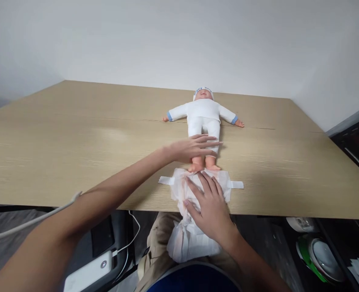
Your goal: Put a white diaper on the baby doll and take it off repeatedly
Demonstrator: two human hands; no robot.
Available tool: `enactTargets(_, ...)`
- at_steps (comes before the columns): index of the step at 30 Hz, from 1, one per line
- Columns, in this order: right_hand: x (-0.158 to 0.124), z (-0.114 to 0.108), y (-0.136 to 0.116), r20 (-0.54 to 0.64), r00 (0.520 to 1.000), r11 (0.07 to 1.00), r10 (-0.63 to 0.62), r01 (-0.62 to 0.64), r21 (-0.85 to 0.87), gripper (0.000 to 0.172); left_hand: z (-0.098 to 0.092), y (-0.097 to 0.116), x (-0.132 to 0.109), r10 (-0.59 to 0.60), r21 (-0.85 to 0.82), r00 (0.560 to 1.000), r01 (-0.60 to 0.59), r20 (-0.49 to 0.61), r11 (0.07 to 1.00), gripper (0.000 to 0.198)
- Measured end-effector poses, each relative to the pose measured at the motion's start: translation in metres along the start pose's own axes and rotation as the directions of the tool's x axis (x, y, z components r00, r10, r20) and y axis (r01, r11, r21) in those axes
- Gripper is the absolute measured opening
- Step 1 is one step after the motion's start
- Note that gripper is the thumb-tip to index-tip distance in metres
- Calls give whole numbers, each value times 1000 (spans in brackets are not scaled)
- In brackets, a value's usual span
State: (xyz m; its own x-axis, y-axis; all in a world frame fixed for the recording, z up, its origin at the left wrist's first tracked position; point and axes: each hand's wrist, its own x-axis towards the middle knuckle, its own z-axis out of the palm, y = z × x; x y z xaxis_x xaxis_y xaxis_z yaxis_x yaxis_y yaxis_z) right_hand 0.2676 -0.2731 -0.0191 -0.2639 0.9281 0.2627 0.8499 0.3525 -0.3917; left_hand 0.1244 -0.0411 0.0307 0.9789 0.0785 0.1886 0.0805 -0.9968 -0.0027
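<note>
A baby doll (203,109) in a white top and trousers, with a white printed cap, lies on its back with arms spread and feet towards me. Across its lower legs rests my left hand (196,148), fingers stretched out. Just below the doll's feet a white diaper (179,190) is unfolded, its two tabs sticking out to the sides. Its lower half hangs over the table edge onto my lap. My right hand (211,209) lies flat on the diaper with fingers spread, fingertips near the feet.
The wooden table (76,142) reaches back to a pale wall. A white power bank (88,271) with a cable sits at lower left, below the table edge. At lower right, a shelf holds a green-rimmed pot or lid (322,257). A dark object (355,142) stands at the right edge.
</note>
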Motion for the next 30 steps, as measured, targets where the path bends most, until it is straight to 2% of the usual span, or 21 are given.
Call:
enactTargets(2, 0, -1, -1, 14, 1000, 1000, 10, -10, 8, 63, 9, -4, -1, 19, -56, 993, -25, -115, 998, 45)
enactTargets(4, 2, -1, 0, 39, 999, 1000, 17, -18, 14, 64, 16, -7, -2, 27, -79, 981, -43, -193, 996, 38)
enactTargets(6, 6, -1, 2, 75, 997, 1000, 19, -21, 15, 67, 15, -8, 0, 23, -91, 975, -45, -221, 995, 38)
enactTargets(9, 15, -1, 9, 141, 990, 1000, 20, -22, 12, 70, -4, -8, 6, 1, -141, 968, -38, -251, 989, 38)
enactTargets(14, 37, -7, 18, 244, 970, 1000, 4, -10, 24, 68, -58, -14, 19, -42, -279, 942, -55, -332, 959, 31)
enactTargets(18, 65, -12, 22, 276, 961, 1000, 18, -23, 16, 66, -88, -23, 27, -98, -313, 930, -20, -355, 950, 29)
enactTargets(23, 114, -3, 43, 229, 971, 998, 70, -67, -21, 66, -107, -31, 31, -162, -355, 896, 5, -414, 935, 26)
enactTargets(27, 160, 16, 75, 183, 980, 995, 73, -58, -85, 62, -113, -38, 30, -187, -409, 890, 1, -415, 913, 29)
enactTargets(30, 198, 28, 102, 96, 995, 991, 14, -2, -130, 53, -115, -41, 28, -233, -462, 886, 24, -401, 886, 32)
